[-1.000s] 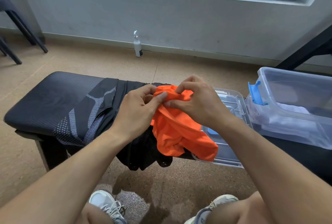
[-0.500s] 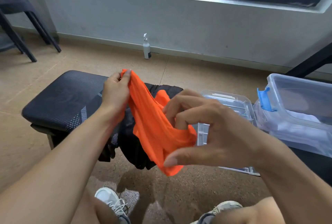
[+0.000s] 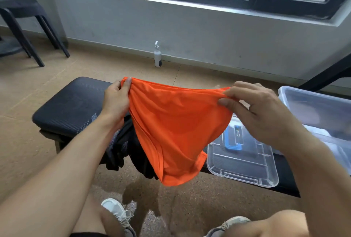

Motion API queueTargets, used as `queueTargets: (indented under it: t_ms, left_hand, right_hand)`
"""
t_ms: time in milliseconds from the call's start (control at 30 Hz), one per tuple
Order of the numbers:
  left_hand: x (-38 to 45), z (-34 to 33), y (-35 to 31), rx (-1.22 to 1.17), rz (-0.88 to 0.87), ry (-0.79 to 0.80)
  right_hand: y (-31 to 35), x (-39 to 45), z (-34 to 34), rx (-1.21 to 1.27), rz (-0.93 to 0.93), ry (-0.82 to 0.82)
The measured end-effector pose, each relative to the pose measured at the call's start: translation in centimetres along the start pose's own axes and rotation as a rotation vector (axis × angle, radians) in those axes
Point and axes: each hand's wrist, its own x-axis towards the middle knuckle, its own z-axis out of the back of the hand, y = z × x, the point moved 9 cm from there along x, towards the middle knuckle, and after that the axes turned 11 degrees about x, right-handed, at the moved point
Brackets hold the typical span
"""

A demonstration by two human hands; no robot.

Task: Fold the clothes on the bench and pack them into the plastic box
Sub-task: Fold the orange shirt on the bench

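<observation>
Both arms reach forward; the left hand (image 3: 115, 102) and right hand (image 3: 260, 111) each pinch an upper corner of the orange garment (image 3: 176, 128), hanging spread above the surface (image 3: 66, 109), left of the plastic box (image 3: 319, 111).

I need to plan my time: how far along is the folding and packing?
Done: something white already lies in the plastic box, its lid off on the bench. In hand: left hand and right hand hold the orange garment spread, unfolded. Left: the dark clothes on the bench.
</observation>
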Motion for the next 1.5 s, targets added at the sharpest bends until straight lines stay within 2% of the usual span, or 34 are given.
queueTargets:
  t_ms: [167,333,400,567,700,733,767,900,967,1100,1267,1333,1433,1500]
  left_hand:
    - [-1.5,0.6,-2.4,0.003,-0.072,0.071]
    - [-3.5,0.8,-8.4,0.038,-0.253,0.171]
    - [-4.0,1.2,-11.1,0.059,-0.326,0.206]
    - [-5.0,2.8,-18.4,-0.078,-0.381,0.207]
    - [-5.9,5.2,-23.0,-0.151,-0.401,0.177]
    - [-6.2,5.5,-23.7,-0.162,-0.397,0.195]
    - [-6.6,5.8,-24.3,-0.162,-0.39,0.215]
    - [-7.4,5.5,-24.1,-0.12,-0.321,0.327]
    - [-7.6,5.1,-23.2,-0.111,-0.281,0.37]
    - [-7.0,5.2,-21.3,-0.065,-0.226,0.323]
    - [-6.4,5.3,-20.2,-0.063,-0.177,0.292]
    - [-7.2,5.1,-21.2,-0.111,-0.177,0.364]
    - [-9.3,4.8,-24.1,-0.143,-0.215,0.564]
    - [-9.8,5.1,-25.6,-0.128,-0.223,0.636]
  right_hand:
    - [-4.6,0.8,1.7,-0.263,-0.172,0.007]
    - [-5.5,1.3,3.1,-0.492,-0.319,0.184]
    - [-5.2,2.0,4.0,-0.533,-0.362,0.209]
    - [-3.2,4.0,8.4,-0.115,-0.425,0.044]
    - [0.7,4.3,10.9,0.683,-0.344,-0.123]
    - [1.3,4.2,11.6,0.803,-0.328,-0.186]
    - [1.6,4.2,12.3,0.835,-0.315,-0.243]
    - [1.1,4.2,14.1,0.645,-0.339,-0.352]
    - [0.3,4.0,13.9,0.645,-0.38,-0.357]
    - [-1.7,3.8,12.8,0.615,-0.447,-0.329]
    - [-1.8,3.1,11.4,0.839,-0.566,-0.287]
    - [-0.3,3.1,11.6,0.947,-0.585,-0.212]
    - [3.6,3.4,12.5,1.115,-0.521,-0.022]
    - [5.6,3.8,13.6,1.18,-0.468,0.037]
